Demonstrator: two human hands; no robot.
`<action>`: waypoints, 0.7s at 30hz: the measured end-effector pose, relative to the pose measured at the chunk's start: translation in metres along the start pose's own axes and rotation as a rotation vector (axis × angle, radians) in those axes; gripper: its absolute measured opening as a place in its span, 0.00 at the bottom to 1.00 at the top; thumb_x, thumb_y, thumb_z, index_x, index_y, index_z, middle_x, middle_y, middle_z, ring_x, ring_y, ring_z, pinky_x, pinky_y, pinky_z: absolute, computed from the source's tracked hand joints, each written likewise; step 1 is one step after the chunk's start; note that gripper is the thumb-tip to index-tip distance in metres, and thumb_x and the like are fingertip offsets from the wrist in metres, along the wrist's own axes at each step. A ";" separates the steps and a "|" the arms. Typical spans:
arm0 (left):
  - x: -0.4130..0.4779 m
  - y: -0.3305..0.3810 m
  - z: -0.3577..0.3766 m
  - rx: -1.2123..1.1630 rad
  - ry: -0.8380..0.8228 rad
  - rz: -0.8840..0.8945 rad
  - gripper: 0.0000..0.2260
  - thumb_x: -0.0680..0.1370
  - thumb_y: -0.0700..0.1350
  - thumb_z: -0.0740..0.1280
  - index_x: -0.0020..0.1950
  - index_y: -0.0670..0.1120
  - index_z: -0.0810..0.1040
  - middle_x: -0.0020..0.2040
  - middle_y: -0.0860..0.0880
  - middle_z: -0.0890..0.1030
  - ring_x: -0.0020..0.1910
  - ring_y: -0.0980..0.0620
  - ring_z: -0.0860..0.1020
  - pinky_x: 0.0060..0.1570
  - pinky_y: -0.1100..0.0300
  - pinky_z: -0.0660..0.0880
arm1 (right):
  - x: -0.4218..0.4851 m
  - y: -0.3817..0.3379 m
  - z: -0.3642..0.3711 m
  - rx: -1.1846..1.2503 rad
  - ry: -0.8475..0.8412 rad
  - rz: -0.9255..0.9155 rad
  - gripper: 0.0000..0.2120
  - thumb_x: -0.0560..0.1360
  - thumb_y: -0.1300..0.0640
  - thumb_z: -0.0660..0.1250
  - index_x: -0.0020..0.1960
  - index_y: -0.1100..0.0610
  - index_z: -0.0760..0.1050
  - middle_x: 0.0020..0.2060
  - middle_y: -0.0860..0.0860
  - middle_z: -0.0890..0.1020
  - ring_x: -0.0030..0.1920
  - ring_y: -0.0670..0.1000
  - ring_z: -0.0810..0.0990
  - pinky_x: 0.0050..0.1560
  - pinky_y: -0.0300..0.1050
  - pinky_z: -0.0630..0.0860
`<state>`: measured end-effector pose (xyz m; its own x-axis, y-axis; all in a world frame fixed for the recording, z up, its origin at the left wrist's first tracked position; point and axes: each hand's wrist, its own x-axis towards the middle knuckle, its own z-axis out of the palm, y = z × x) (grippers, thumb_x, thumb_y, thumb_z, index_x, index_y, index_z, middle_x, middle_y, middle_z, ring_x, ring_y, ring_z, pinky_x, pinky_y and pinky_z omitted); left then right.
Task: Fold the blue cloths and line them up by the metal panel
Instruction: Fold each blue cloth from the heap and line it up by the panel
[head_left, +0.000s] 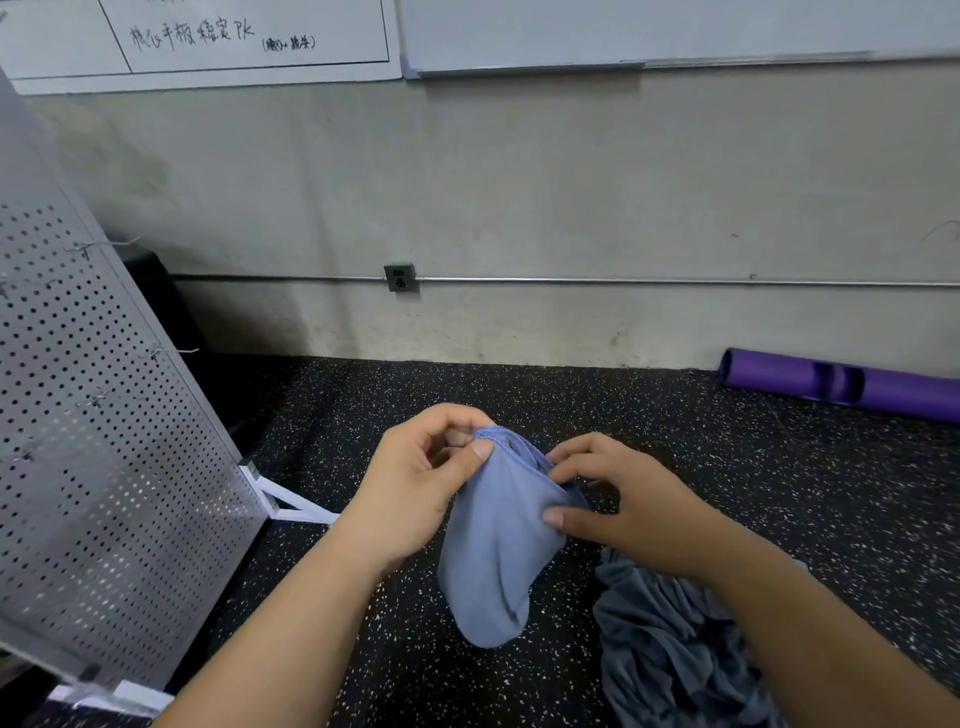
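Right of the perforated grey metal panel (104, 415), both hands pinch a hanging light-blue cloth (493, 545): left hand (415, 488), right hand (623, 499). Better to find the corners and pull the hem taut before folding.

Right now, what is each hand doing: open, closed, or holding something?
Left hand: pinching the upper edge of the light blue cloth.
Right hand: pinching the same cloth's right edge, between thumb and fingers.
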<state>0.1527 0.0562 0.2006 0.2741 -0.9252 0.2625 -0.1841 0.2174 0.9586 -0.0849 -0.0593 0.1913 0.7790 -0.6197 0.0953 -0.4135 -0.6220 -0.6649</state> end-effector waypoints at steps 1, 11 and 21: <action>0.000 0.000 -0.001 -0.014 0.009 0.007 0.11 0.81 0.34 0.72 0.54 0.50 0.86 0.45 0.53 0.83 0.48 0.54 0.79 0.51 0.64 0.77 | -0.001 0.000 -0.001 0.000 -0.030 0.006 0.10 0.75 0.35 0.74 0.55 0.35 0.82 0.64 0.31 0.74 0.65 0.35 0.75 0.68 0.44 0.71; 0.004 -0.007 -0.013 0.018 0.099 0.031 0.10 0.80 0.34 0.73 0.54 0.49 0.86 0.43 0.54 0.83 0.44 0.55 0.78 0.48 0.64 0.76 | -0.006 0.003 -0.004 -0.157 0.182 -0.056 0.12 0.70 0.47 0.83 0.45 0.42 0.80 0.53 0.36 0.77 0.54 0.40 0.78 0.56 0.42 0.77; 0.004 -0.015 -0.022 0.118 0.199 0.045 0.08 0.81 0.36 0.74 0.53 0.49 0.85 0.45 0.53 0.85 0.46 0.56 0.81 0.50 0.64 0.77 | -0.009 -0.006 -0.011 -0.160 0.529 -0.211 0.12 0.69 0.58 0.85 0.41 0.47 0.83 0.50 0.38 0.80 0.51 0.46 0.80 0.48 0.43 0.78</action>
<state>0.1772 0.0561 0.1897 0.4413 -0.8335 0.3325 -0.3066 0.2081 0.9288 -0.0946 -0.0551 0.2024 0.5286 -0.6037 0.5968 -0.3734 -0.7967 -0.4751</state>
